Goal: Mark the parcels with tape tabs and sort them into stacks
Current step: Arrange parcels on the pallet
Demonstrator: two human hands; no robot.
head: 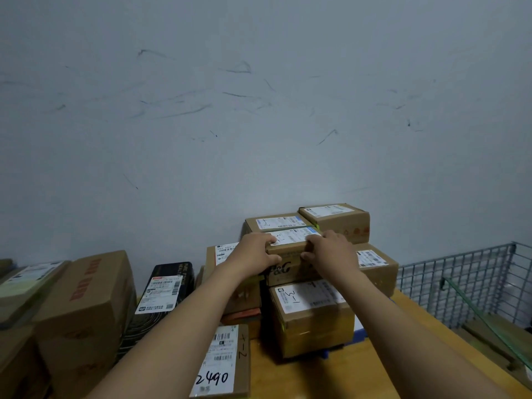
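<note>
Item: flat labelled parcel, lying atop the P&G box in the stack on the bench. Long axis running left to right. Left hand and right hand are gripping opposite ends, equally near.

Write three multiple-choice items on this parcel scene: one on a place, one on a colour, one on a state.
1. Where is the small parcel that both hands hold?
A. in a drawer
B. on the P&G box
C. on a chair

2. What colour is the long parcel left of the stack?
A. black
B. red
C. green

3. The left hand and right hand are:
A. gripping the small parcel
B. hanging idle
C. holding scissors

Key: B, its lower edge meets the P&G box's top; A, dark casing around a white label; A, fingers curl over both its ends.
</note>
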